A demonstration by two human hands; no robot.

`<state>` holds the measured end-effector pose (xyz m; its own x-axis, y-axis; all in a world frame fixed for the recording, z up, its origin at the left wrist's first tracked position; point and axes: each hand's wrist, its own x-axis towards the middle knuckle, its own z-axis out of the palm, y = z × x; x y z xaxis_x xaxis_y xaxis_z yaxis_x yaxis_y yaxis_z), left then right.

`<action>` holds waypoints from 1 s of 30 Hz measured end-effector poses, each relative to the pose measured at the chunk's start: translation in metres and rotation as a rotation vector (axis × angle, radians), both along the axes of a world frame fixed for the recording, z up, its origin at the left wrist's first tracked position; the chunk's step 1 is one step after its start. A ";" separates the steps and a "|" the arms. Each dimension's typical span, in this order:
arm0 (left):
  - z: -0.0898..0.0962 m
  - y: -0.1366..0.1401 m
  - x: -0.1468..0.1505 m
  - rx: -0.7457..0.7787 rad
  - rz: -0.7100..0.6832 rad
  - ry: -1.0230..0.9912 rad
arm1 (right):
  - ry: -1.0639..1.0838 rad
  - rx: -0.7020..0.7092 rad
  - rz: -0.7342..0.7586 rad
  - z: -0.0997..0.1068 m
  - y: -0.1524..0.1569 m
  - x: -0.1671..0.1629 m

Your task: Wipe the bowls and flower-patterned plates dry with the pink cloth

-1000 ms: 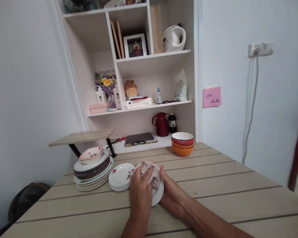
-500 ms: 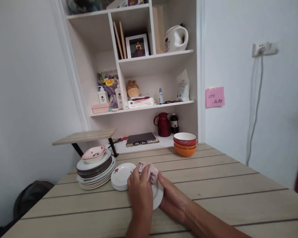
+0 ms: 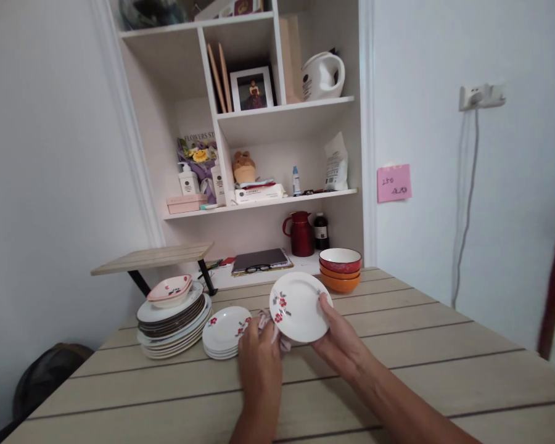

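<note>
My right hand (image 3: 340, 345) grips a small white plate (image 3: 300, 308) by its right edge, thumb on the face. The plate is held up and tilted, with red flowers and grey leaves showing on its left side. My left hand (image 3: 260, 354) is closed on a crumpled pinkish cloth (image 3: 284, 343), just left of the plate's lower edge. Part of the cloth is hidden behind the fingers and the plate. Close to the left hand is a short stack of matching small plates (image 3: 222, 330) on the wooden table.
A taller stack of larger plates (image 3: 173, 330) topped by pink-rimmed bowls (image 3: 170, 288) stands at the left, beside a small wooden riser (image 3: 152, 258). Stacked red and orange bowls (image 3: 340, 271) sit at the back right. Behind, a shelf holds a red jug (image 3: 301, 234) and a laptop-like slab (image 3: 261, 259).
The right hand has raised the plate and turned its flowered face into view. The left hand with the cloth has come off the plate's face to its left side.
</note>
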<state>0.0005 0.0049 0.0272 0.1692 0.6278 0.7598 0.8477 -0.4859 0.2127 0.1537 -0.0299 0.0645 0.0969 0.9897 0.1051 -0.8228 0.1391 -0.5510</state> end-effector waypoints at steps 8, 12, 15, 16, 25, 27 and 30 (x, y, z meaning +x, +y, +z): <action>0.010 -0.004 -0.005 0.290 -0.052 -0.358 | 0.076 -0.006 -0.061 0.016 -0.007 0.009; 0.022 -0.011 -0.010 0.395 -0.106 -0.504 | 0.027 -0.020 -0.037 0.010 -0.006 0.002; 0.018 -0.013 -0.003 0.341 -0.237 -0.387 | -0.025 -0.008 0.085 0.003 -0.006 -0.008; 0.015 -0.012 0.000 0.299 -0.284 -0.312 | -0.044 -0.003 0.118 0.001 -0.007 -0.010; -0.004 0.002 0.005 0.118 -0.294 -0.047 | -0.141 -0.078 0.264 -0.011 -0.008 -0.023; -0.001 0.003 0.001 0.117 -0.222 -0.031 | -0.146 -0.082 0.300 -0.016 -0.009 -0.031; 0.004 0.002 -0.004 0.073 -0.021 -0.032 | -0.126 -0.035 0.283 -0.022 -0.007 -0.039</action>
<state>-0.0039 0.0066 0.0313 0.1567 0.5674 0.8084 0.8305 -0.5187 0.2031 0.1151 -0.0366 0.0429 -0.1950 0.9787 0.0641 -0.7511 -0.1070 -0.6514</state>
